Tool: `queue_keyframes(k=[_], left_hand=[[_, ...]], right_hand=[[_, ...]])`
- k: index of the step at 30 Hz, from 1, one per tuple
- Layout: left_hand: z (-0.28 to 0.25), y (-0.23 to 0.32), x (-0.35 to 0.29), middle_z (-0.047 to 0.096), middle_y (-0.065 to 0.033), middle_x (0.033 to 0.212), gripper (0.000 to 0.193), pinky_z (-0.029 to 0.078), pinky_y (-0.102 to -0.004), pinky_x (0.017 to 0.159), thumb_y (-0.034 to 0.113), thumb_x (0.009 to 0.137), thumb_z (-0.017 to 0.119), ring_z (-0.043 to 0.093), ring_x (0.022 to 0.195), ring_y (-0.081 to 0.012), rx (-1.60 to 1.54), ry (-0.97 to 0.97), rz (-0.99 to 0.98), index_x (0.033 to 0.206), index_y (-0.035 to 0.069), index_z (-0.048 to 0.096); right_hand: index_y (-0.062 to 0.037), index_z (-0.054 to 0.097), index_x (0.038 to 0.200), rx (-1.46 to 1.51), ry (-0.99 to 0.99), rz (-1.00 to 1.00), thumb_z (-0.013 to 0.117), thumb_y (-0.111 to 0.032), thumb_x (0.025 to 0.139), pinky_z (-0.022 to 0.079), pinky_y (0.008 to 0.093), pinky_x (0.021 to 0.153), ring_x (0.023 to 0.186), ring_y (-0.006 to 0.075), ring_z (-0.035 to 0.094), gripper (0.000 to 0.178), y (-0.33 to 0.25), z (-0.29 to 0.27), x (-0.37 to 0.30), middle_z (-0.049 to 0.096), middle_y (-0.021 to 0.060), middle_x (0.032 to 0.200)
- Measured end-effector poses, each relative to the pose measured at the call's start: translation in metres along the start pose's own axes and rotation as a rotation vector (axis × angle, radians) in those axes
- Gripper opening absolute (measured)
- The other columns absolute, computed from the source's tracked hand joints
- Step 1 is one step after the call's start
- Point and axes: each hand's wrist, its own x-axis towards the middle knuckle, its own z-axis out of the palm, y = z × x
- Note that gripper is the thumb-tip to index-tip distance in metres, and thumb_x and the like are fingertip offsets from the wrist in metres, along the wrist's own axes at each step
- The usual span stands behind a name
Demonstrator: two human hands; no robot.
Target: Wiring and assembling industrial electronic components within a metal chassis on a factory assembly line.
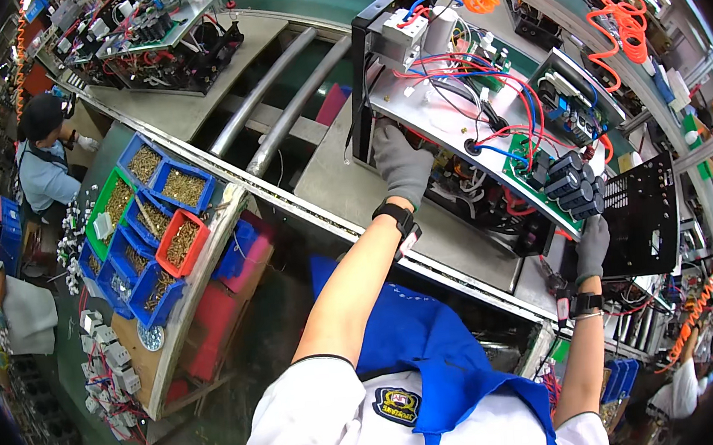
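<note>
A machine chassis (449, 115) stands in front of me on the line, with a pale metal plate carrying red and blue wires, green circuit boards and black cylindrical capacitors (574, 186). My left hand (403, 166), in a grey glove, grips the chassis at its left end, beside the upright black panel (359, 93). Its fingertips are partly hidden under the plate. My right hand (592, 249), also gloved in grey, closes on the plate's right corner below the capacitors. A black slotted panel (641, 216) lies just right of it.
Blue, green and red bins (182, 243) of screws stand on a side bench to the left. Metal rollers (302, 99) lie between my chassis and another wired unit (176, 47) at the far left. Orange coiled hoses (625, 21) hang overhead. A person (46, 162) works at the left.
</note>
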Motion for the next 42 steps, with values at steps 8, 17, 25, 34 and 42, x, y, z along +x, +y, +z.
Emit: queue_keyframes(k=[8, 17, 25, 34, 42], left_hand=[[0.014, -0.009, 0.0, 0.056, -0.0283, 0.121, 0.053, 0.046, -0.049, 0.099, 0.013, 0.065, 0.072, 0.054, 0.112, -0.048, -0.062, 0.205, 0.212, 0.114, -0.003, 0.059], [-0.003, -0.007, -0.011, 0.057, -0.0277, 0.119, 0.064, 0.044, -0.0466, 0.102, 0.023, 0.075, 0.079, 0.053, 0.115, -0.0454, -0.008, -0.04, 0.072, 0.125, -0.008, 0.052], [-0.007, -0.08, -0.087, 0.065, -0.0244, 0.12, 0.062, 0.052, -0.0402, 0.092, 0.026, 0.081, 0.08, 0.066, 0.11, -0.0325, -0.161, -0.375, -0.253, 0.13, -0.004, 0.057], [0.043, -0.048, -0.04, 0.042, -0.0277, 0.147, 0.108, 0.035, -0.0467, 0.115, 0.043, 0.07, 0.086, 0.039, 0.137, -0.0444, -0.032, 0.12, -0.057, 0.152, 0.001, 0.029], [0.039, -0.05, -0.026, 0.045, -0.0257, 0.143, 0.093, 0.041, -0.0472, 0.109, 0.034, 0.072, 0.086, 0.045, 0.131, -0.0438, -0.037, 0.102, -0.051, 0.147, 0.003, 0.039]], right_hand=[[0.002, 0.064, 0.118, -0.017, -0.028, 0.047, 0.048, -0.04, 0.104, 0.049, 0.042, 0.078, 0.087, 0.0307, 0.067, 0.047, -0.022, -0.003, -0.012, 0.07, 0.0198, 0.097], [0.001, 0.061, 0.121, 0.05, -0.018, 0.073, 0.048, -0.026, 0.098, 0.05, 0.0426, 0.08, 0.088, 0.0315, 0.067, 0.038, -0.058, -0.003, -0.029, 0.069, 0.0199, 0.1], [-0.0011, 0.058, 0.128, 0.112, -0.088, 0.14, 0.049, -0.025, 0.098, 0.05, 0.0434, 0.085, 0.098, 0.0347, 0.067, 0.04, -0.057, -0.001, -0.031, 0.069, 0.0222, 0.109], [0.0013, 0.06, 0.12, 0.037, -0.056, 0.085, 0.047, -0.027, 0.098, 0.049, 0.0444, 0.08, 0.091, 0.0337, 0.067, 0.038, -0.045, 0.003, -0.026, 0.069, 0.0212, 0.102], [0.0027, 0.059, 0.124, 0.065, -0.035, 0.059, 0.047, -0.031, 0.102, 0.048, 0.0421, 0.078, 0.086, 0.0292, 0.064, 0.042, -0.046, 0.003, -0.028, 0.068, 0.0182, 0.098]])
